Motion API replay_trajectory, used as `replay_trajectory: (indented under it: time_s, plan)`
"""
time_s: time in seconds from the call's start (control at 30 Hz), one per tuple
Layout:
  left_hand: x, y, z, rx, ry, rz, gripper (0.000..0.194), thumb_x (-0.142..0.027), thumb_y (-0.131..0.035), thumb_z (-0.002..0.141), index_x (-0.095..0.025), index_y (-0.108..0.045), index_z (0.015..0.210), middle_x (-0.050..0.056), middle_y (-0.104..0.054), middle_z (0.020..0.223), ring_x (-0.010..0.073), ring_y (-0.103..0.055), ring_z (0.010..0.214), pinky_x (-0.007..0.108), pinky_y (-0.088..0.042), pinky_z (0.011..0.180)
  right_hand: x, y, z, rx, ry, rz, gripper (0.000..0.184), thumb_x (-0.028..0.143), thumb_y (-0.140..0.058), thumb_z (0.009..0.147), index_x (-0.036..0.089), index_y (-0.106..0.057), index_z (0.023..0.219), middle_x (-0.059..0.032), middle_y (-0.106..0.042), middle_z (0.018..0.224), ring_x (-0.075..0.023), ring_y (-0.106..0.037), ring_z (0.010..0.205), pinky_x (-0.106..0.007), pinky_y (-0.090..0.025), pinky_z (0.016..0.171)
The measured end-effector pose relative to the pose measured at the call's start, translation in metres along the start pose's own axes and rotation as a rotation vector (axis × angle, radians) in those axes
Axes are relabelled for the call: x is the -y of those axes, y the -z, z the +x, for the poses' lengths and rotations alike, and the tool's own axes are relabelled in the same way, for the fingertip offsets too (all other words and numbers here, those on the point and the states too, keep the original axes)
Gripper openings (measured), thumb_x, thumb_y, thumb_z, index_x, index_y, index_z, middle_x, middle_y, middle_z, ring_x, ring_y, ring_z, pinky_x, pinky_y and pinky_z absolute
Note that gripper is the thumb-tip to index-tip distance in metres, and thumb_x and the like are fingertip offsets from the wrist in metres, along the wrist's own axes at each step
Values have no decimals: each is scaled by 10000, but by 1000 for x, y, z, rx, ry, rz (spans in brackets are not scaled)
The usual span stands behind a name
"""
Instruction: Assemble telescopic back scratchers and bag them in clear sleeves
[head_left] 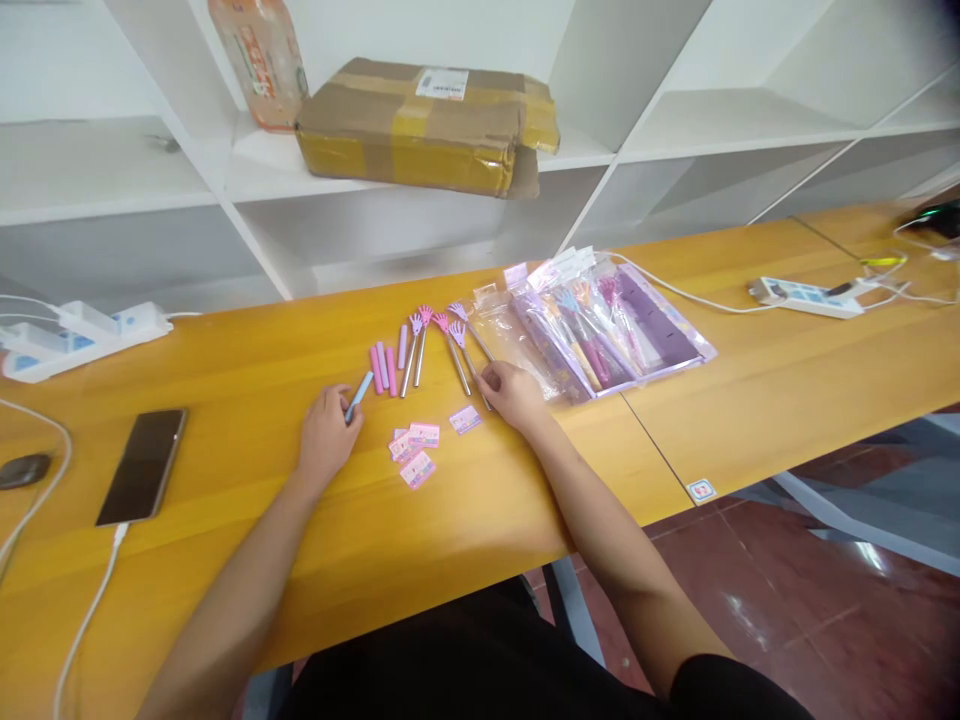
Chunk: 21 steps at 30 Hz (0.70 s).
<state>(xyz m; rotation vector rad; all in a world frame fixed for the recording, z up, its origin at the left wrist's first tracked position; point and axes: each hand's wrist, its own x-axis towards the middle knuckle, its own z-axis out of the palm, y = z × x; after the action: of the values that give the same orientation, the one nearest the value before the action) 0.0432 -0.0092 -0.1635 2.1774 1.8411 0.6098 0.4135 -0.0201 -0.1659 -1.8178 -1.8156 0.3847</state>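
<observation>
A blue handle sleeve [361, 390] is pinched in the fingers of my left hand [327, 432], close above the table. My right hand [515, 396] has its fingers closed at the lower end of a back scratcher [478, 338] with a purple hand-shaped head and a thin metal rod. Left of it lie several more back scratchers [454, 350] with pink and purple heads. Beside these, several loose pink and purple sleeves [381, 368] lie nearly parallel. Small printed cards [418, 468] are scattered between my hands, and a single card [465, 419] lies nearer my right hand.
A purple box [679, 350] of bagged back scratchers stands at right, beside clear plastic bags [517, 330]. At left lie a phone [142, 467], a power strip [86, 335] and a mouse [24, 470]. Another power strip [806, 297] is far right. A taped carton [420, 125] occupies the shelf.
</observation>
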Motion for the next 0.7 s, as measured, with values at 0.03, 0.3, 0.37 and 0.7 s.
replay_trajectory:
  time_s: [0.03, 0.3, 0.37, 0.7]
  plan:
    - [0, 0, 0, 2, -1, 6, 299, -329, -566, 1018, -209, -623, 1285, 125, -709, 1105, 331, -703, 1009, 490, -578, 950, 0, 0, 0, 7, 4, -2, 252, 410, -667, 1037, 236, -653, 856, -47, -740, 837, -200, -641, 728, -320, -410, 679]
    - [2, -2, 0, -3, -25, 12, 264, -327, -574, 1024, -230, -621, 1266, 96, -701, 1048, 314, -702, 983, 464, -569, 940, -9, 23, 1, -299, 10, -56, 272, 380, -541, 1086, 229, -695, 921, -90, -711, 871, -248, -649, 807, -368, -451, 782]
    - [3, -2, 0, 4, -31, 1, 263, -355, -567, 1046, -231, -619, 1272, 86, -702, 1017, 310, -701, 966, 463, -565, 939, -28, 45, 4, -480, -47, -153, 281, 359, -502, 1093, 218, -713, 971, -129, -711, 945, -290, -651, 906, -419, -463, 873]
    - [3, -1, 0, 22, -30, -79, 267, -383, -586, 1066, -224, -618, 1278, 86, -728, 1030, 308, -713, 1003, 476, -550, 981, -141, 105, 3, -441, -332, -486, 259, 308, -608, 946, 119, -771, 1017, -271, -717, 1001, -383, -557, 1015, -536, -439, 914]
